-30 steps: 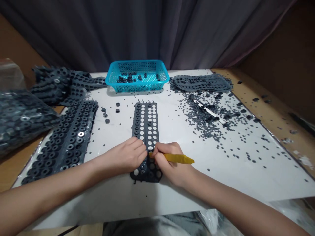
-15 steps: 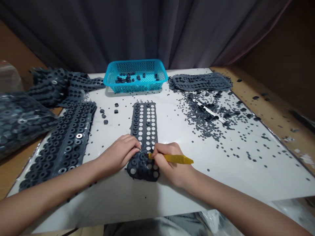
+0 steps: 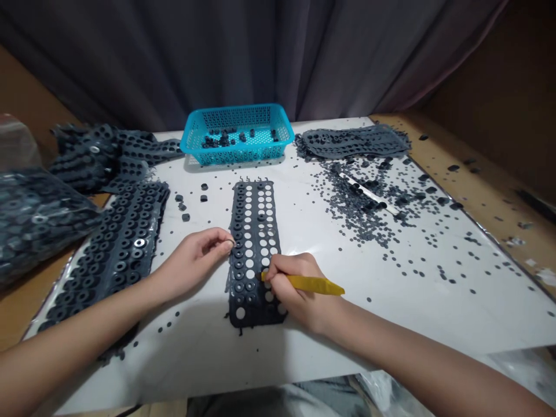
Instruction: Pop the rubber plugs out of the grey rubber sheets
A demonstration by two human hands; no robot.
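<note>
Rubber strip (image 3: 253, 231) under both hands, yellow tool (image 3: 313, 284) gripped; no writing legible.

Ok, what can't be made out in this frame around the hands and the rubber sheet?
Head view only:
- Tip of the yellow tool: hidden under the right hand fingers.
- What the left hand pinches at the black rubber sheet edge: too small to tell.
- Sheet's near right corner: covered by the right hand.
- Bag contents at the left: cut off by the frame edge.
</note>
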